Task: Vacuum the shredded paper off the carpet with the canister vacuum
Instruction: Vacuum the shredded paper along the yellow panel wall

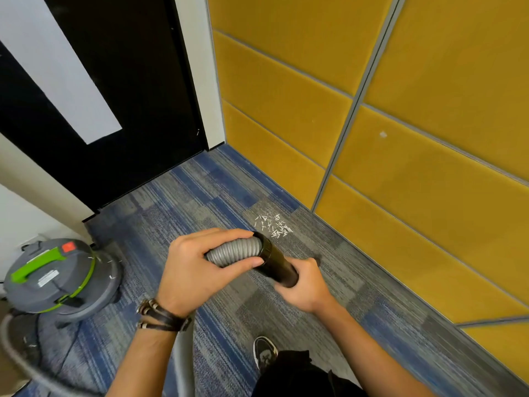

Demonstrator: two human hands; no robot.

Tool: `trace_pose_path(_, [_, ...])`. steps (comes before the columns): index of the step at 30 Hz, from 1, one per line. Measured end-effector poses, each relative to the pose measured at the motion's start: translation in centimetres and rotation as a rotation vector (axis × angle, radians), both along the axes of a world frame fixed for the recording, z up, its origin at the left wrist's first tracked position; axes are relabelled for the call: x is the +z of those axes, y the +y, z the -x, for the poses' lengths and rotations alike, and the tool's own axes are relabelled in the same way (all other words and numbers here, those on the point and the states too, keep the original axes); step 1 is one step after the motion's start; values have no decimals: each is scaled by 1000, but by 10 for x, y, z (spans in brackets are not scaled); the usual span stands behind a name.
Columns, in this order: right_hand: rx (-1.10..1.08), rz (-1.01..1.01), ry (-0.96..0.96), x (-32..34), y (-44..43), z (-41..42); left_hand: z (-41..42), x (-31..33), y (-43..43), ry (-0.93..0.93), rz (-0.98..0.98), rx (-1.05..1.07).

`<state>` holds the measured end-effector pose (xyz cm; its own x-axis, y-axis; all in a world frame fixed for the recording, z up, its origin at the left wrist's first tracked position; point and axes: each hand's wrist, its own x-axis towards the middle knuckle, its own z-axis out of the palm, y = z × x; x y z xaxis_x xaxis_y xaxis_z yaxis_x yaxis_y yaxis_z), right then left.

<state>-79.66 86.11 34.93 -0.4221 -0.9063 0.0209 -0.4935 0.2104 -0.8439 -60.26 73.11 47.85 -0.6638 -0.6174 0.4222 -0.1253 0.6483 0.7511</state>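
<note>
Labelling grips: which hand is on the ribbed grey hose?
The left hand, the one with the wrist bands, grips the ribbed grey hose; the right hand holds the smooth black tube.

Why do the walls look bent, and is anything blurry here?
In the head view the wide lens bows the yellow wall panels and tilts the door; light is even, without glare; the hose in the left hand and the shredded paper are sharp, while the hose's loop at the lower left edge is blurred.
</note>
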Motion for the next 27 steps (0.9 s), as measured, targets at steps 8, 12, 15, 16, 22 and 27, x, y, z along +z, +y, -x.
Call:
trace_pose_path(8, [66,28,-32,12,-40,-7,-11,7,-14,-53,96,82])
trace_pose_path(12, [110,47,-48,16,-69,-8,-12,11,-25,-72,110,129])
trace_pose_path(15, [132,69,-78,18,-81,-12,-13,17,-32,-89,127,131])
trace_pose_path(16, [134,80,-87,19,-83,-13,-13,20,-34,-88,133,121])
trace_pose_path(22, [129,120,-107,21,-88,-9,-11,32,-46,-46,131,128])
trace_pose_path(27, [195,123,-106,30,-113,-5,-12,36,-57,-89,195,211])
